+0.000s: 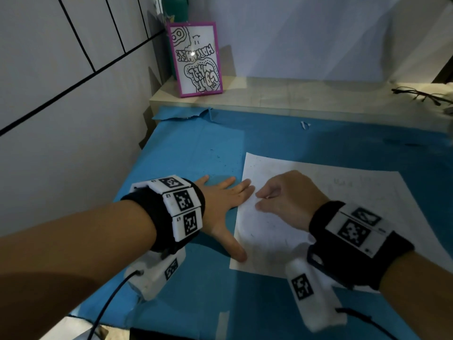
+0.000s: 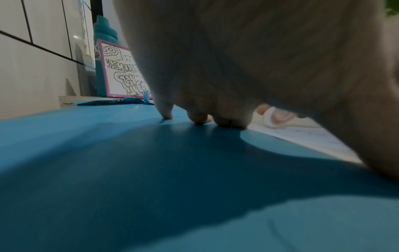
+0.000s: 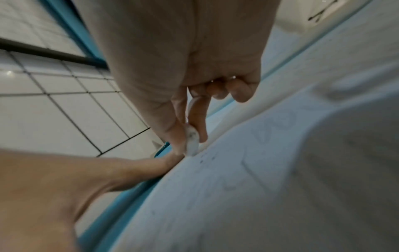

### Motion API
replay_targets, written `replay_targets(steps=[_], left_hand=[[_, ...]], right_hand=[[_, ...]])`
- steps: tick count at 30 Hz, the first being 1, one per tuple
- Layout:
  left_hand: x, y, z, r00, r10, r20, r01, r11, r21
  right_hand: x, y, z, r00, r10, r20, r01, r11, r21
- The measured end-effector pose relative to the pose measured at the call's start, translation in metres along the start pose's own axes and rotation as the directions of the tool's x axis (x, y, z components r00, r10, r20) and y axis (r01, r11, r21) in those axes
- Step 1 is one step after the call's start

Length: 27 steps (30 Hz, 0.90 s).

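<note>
A white sheet of paper (image 1: 343,204) with faint pencil marks lies on the blue mat (image 1: 196,148). My left hand (image 1: 232,192) lies flat with its fingers spread, on the mat and on the sheet's left edge; its thumb rests on the paper. My right hand (image 1: 261,199) is over the paper's upper left part and pinches a small white eraser (image 3: 191,139) between thumb and forefinger. The eraser's tip touches the paper (image 3: 259,187) close to my left fingertips. In the left wrist view the eraser (image 2: 271,117) shows beyond my fingers, on the paper (image 2: 313,138).
A pink-framed drawing (image 1: 196,60) leans on a pale wooden ledge (image 1: 269,94) at the back, with a teal bottle (image 1: 176,8) behind it. Dark glasses (image 1: 421,94) lie on the ledge at far right. A tiled wall (image 1: 61,94) runs along the left. The mat's far edge is torn.
</note>
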<state>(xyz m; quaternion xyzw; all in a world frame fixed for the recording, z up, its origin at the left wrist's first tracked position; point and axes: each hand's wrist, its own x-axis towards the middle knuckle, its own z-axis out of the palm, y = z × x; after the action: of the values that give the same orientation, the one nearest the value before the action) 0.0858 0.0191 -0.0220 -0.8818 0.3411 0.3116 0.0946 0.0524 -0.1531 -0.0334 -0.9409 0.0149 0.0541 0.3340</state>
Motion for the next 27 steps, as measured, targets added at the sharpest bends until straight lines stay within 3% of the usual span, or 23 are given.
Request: replay_targets(steps=[2,5,7,10,12,13,15,17,18,19,20,22,23,24,27], left_hand=[[-0.001,0.0,-0.001,1.0,0.001,0.003,-0.001,1.0,-0.019],[-0.004,0.003,-0.002,1.0,0.008,-0.014,-0.008,1.0,-0.016],[-0.011,0.014,-0.002,0.997,0.048,-0.067,-0.047,0.999,0.026],[-0.024,0.046,0.014,0.961,0.234,-0.146,-0.218,0.969,0.113],[-0.029,0.058,0.027,0.951,0.301,-0.071,-0.291,0.948,0.127],[-0.028,0.054,0.028,0.965,0.261,-0.026,-0.256,0.959,0.123],[-0.017,0.033,0.022,1.0,0.008,-0.021,-0.005,0.985,0.17],[-0.009,0.011,0.008,0.953,-0.281,-0.111,0.297,0.94,0.167],[-0.009,0.007,0.001,0.932,-0.329,-0.154,0.353,0.921,0.167],[-0.011,0.011,-0.003,0.94,-0.284,-0.189,0.319,0.928,0.192],[-0.014,0.02,-0.006,0.967,-0.162,-0.196,0.203,0.955,0.214],[-0.022,0.042,-0.004,0.99,0.093,-0.104,-0.071,0.977,0.201],[-0.022,0.047,0.001,0.989,0.139,-0.045,-0.129,0.976,0.177],[-0.018,0.046,0.004,0.994,0.109,-0.013,-0.105,0.983,0.152],[-0.001,0.026,-0.005,0.977,-0.176,-0.123,0.194,0.969,0.152]], right_hand=[[-0.005,0.012,-0.002,0.993,0.085,-0.079,-0.066,0.974,0.217],[-0.016,0.035,-0.001,0.951,0.277,-0.134,-0.154,0.804,0.574],[-0.02,0.045,0.002,0.938,0.32,-0.135,-0.167,0.756,0.633],[-0.02,0.044,0.006,0.944,0.288,-0.161,-0.117,0.749,0.652],[-0.02,0.042,0.006,0.949,0.272,-0.16,-0.104,0.748,0.656],[-0.019,0.042,0.006,0.951,0.267,-0.153,-0.101,0.741,0.664],[-0.02,0.044,0.007,0.955,0.262,-0.138,-0.097,0.719,0.689],[-0.021,0.044,0.007,0.955,0.258,-0.144,-0.088,0.715,0.694],[-0.021,0.044,0.007,0.955,0.255,-0.148,-0.082,0.711,0.698],[-0.021,0.044,0.008,0.955,0.257,-0.15,-0.079,0.703,0.706],[-0.02,0.044,0.008,0.953,0.262,-0.151,-0.079,0.697,0.713],[-0.02,0.044,0.008,0.952,0.265,-0.154,-0.08,0.7,0.709],[-0.021,0.043,0.008,0.951,0.266,-0.159,-0.082,0.711,0.699],[-0.022,0.043,0.007,0.949,0.27,-0.165,-0.086,0.722,0.687],[-0.025,0.042,0.005,0.945,0.283,-0.162,-0.112,0.748,0.654]])
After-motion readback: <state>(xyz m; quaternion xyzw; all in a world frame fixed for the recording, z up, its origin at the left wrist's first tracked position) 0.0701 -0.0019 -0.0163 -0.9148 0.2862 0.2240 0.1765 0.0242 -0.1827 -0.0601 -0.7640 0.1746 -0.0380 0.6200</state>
